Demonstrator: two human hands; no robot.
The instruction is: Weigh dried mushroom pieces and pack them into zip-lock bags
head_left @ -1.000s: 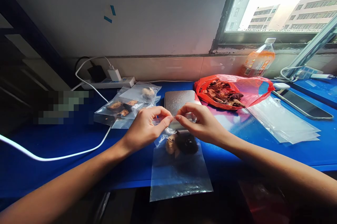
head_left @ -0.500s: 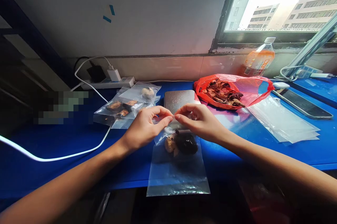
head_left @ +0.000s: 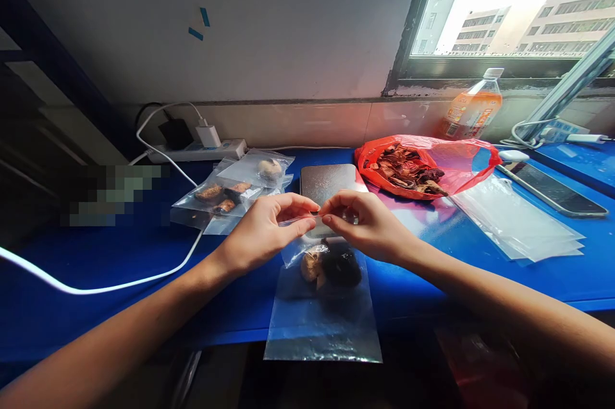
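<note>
A clear zip bag (head_left: pixel 323 319) with dried brown and black pieces (head_left: pixel 341 266) in it lies over the blue table's front edge, its lower end hanging past the edge. My left hand (head_left: pixel 269 229) and my right hand (head_left: pixel 369 223) meet at the bag's top edge, thumbs and index fingers curled around it. A small gap shows between each thumb and index tip, and the bag's rim is between them. Just behind my fingers sits a flat silver scale (head_left: pixel 327 179), partly covered by both hands.
Filled clear bags (head_left: pixel 230 194) lie at the left by a power strip (head_left: pixel 230 150) and a white cable (head_left: pixel 144 282). A red plastic bag (head_left: pixel 473 165) of dried slices stands at the right, near flat unfilled bags (head_left: pixel 528 223), a phone (head_left: pixel 557 191) and a drink bottle (head_left: pixel 473 108).
My thumbs and index fingertips have parted slightly at the bag's top edge. The bag's lower end has shifted a little to the left.
</note>
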